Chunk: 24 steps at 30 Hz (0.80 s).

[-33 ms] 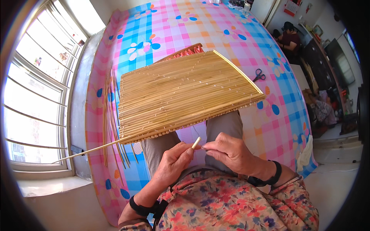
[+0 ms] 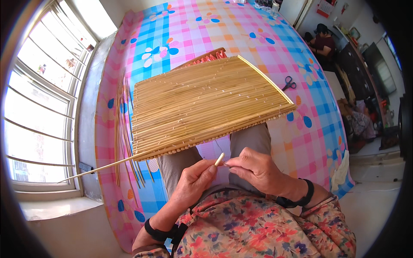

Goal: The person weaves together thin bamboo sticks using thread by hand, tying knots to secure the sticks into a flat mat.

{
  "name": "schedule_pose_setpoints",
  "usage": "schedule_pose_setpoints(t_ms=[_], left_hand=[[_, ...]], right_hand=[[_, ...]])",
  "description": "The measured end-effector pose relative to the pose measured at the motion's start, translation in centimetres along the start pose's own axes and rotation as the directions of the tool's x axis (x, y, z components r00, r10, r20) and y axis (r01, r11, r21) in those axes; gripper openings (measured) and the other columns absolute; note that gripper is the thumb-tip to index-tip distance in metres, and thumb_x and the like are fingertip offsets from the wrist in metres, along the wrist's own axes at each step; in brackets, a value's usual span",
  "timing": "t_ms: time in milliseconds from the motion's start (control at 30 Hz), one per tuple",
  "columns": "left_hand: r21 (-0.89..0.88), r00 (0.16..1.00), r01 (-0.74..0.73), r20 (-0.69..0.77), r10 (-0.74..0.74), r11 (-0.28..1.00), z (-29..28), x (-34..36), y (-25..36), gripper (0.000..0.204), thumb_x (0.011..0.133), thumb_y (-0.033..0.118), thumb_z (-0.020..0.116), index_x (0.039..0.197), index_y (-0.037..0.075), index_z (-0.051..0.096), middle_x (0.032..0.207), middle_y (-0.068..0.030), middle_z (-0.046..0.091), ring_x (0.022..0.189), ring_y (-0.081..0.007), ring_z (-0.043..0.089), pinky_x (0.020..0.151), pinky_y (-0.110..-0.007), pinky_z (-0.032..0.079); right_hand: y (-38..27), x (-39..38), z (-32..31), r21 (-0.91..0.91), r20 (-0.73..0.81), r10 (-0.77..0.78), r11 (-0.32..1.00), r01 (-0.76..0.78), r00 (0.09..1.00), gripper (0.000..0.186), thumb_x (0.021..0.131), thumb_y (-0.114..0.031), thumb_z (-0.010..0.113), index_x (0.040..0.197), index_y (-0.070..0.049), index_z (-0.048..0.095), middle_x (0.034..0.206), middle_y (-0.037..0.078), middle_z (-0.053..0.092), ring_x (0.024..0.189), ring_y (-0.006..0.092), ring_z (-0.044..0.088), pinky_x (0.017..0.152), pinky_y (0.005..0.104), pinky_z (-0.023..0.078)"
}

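My left hand is closed, with a short pale stick pinched between thumb and fingers, its tip slanting up. Close beside it my right hand is pinched too; a small dark bit shows at its fingertips, too small to name. A thin thread hangs from the mat's near edge towards the hands. The mat of stitched tan reeds lies tilted across my knees, just beyond both hands. One long reed sticks out from its near left corner towards the window.
Black scissors lie right of the mat. Loose thin reeds lie to its left on the checked, flowered sheet. A red-brown slatted object shows behind the mat. Left is a barred window. Another person sits far right.
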State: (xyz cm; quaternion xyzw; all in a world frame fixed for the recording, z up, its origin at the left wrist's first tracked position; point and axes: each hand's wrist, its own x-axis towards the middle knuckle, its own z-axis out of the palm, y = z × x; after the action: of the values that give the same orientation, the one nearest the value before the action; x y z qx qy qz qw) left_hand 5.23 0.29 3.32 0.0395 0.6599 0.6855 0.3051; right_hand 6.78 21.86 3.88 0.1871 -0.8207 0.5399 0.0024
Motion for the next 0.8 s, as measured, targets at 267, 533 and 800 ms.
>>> schedule_pose_setpoints(t_ms=[267, 533, 800], left_hand=[[-0.034, 0.999, 0.027, -0.046, -0.029, 0.999, 0.1, -0.1, -0.5, 0.027, 0.102, 0.013, 0.054, 0.125, 0.004, 0.064, 0.081, 0.0056, 0.058, 0.064, -0.0007, 0.042, 0.055, -0.018, 0.036], [-0.004, 0.998, 0.008, -0.063, -0.008, 1.000, -0.2, 0.1, -1.0, 0.025, 0.101, 0.013, 0.055, 0.121, 0.003, 0.066, 0.082, 0.0008, 0.065, 0.061, -0.0024, 0.049, 0.052, -0.017, 0.039], [0.010, 0.997, 0.020, -0.076, -0.019, 1.000, -0.2, -0.1, -0.8, 0.023, 0.100, 0.012, 0.056, 0.118, 0.001, 0.067, 0.083, 0.0004, 0.065, 0.062, -0.0026, 0.050, 0.053, -0.017, 0.040]], right_hand=[[0.3, 0.0, 0.6, -0.008, 0.057, 0.059, 0.998, -0.058, 0.997, 0.023, 0.090, -0.005, 0.065, 0.112, -0.004, 0.067, 0.088, 0.013, 0.059, 0.077, 0.0299, 0.061, 0.068, 0.0362, 0.049], [0.5, 0.2, 0.8, 0.023, 0.103, 0.101, 0.994, -0.104, 0.990, 0.022, 0.091, -0.005, 0.063, 0.112, -0.003, 0.066, 0.090, 0.014, 0.060, 0.079, 0.0311, 0.061, 0.070, 0.0367, 0.049], [0.5, 0.2, 1.2, 0.085, 0.087, 0.115, 0.989, -0.122, 0.990, 0.020, 0.093, -0.005, 0.062, 0.111, -0.002, 0.066, 0.089, 0.014, 0.061, 0.078, 0.0293, 0.060, 0.070, 0.0351, 0.048]])
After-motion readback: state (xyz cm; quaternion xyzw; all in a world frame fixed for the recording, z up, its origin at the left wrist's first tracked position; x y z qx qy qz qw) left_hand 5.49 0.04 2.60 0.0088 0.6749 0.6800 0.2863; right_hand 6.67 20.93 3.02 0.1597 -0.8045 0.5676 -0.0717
